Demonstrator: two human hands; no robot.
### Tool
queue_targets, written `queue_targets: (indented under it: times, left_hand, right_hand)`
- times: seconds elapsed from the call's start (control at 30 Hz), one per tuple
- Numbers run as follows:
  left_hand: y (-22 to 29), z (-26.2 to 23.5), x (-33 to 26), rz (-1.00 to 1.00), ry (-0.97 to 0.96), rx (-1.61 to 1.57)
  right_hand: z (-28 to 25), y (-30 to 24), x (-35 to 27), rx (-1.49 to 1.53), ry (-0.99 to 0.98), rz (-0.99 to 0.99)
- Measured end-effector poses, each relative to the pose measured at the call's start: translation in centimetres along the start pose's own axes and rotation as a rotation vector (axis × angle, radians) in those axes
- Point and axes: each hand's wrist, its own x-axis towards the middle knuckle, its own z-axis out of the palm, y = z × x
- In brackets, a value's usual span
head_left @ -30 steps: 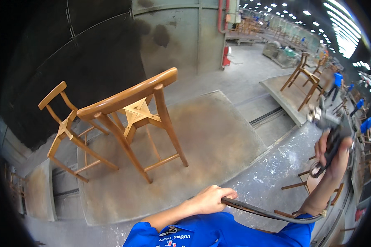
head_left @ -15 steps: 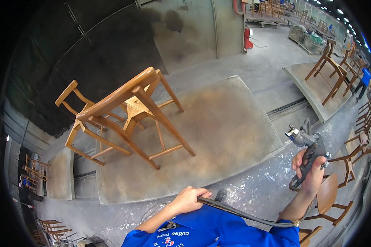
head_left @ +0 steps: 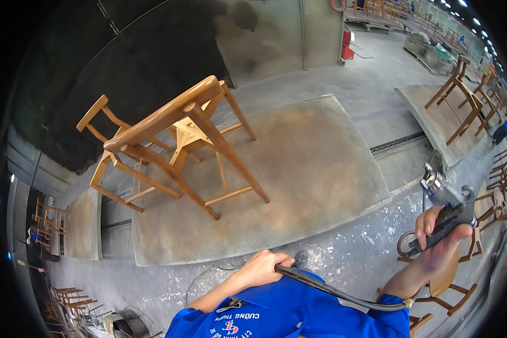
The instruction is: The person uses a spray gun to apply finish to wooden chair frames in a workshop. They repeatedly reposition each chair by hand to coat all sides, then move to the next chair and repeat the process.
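In my right hand (head_left: 446, 236), raised at the right, a grey metal spray gun (head_left: 448, 197) is gripped, its nozzle end tilted up and left. My left hand (head_left: 263, 268) is closed around a dark hose (head_left: 332, 294) in front of my blue shirt. That hose runs across to my right arm. Left of centre, a brown wooden chair (head_left: 169, 121) stands on a stained grey platform (head_left: 321, 197), its backrest toward me. Another wooden chair (head_left: 98, 127) stands behind it at the left. Neither hand touches the chairs.
A dark-stained booth wall (head_left: 152, 67) rises behind the chairs. At the right, more chairs (head_left: 459, 96) stand on a second platform (head_left: 411, 104), with a person in blue (head_left: 504, 127) beyond. A wooden chair (head_left: 446, 290) sits close below my right arm. A track (head_left: 397, 143) runs between the platforms.
My right hand has moved right and slightly outward with the spray gun. My left hand keeps its hold on the hose. The view has shifted slightly.
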Motion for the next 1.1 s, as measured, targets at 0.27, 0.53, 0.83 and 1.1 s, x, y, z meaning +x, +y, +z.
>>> queue_targets:
  times: [0.27, 0.53, 0.83, 1.1]
  left_hand:
    - [-0.2, -0.4, -1.3, -0.011, 0.057, -0.060]
    - [-1.1, -0.4, -2.7, -0.020, 0.044, -0.069]
    - [-5.0, -0.6, -4.7, -0.114, -0.032, -0.094]
    - [-14.6, -6.6, -7.9, 0.145, -0.068, -0.008]
  right_hand:
    - [1.2, 0.1, 1.0, -0.186, 0.001, 0.093]
    - [1.1, 2.3, -2.4, -0.256, -0.066, 0.295]
    - [0.5, 10.0, -8.7, -0.610, 0.133, 0.780]
    - [8.3, 11.1, -14.4, -0.507, 0.367, 0.756]
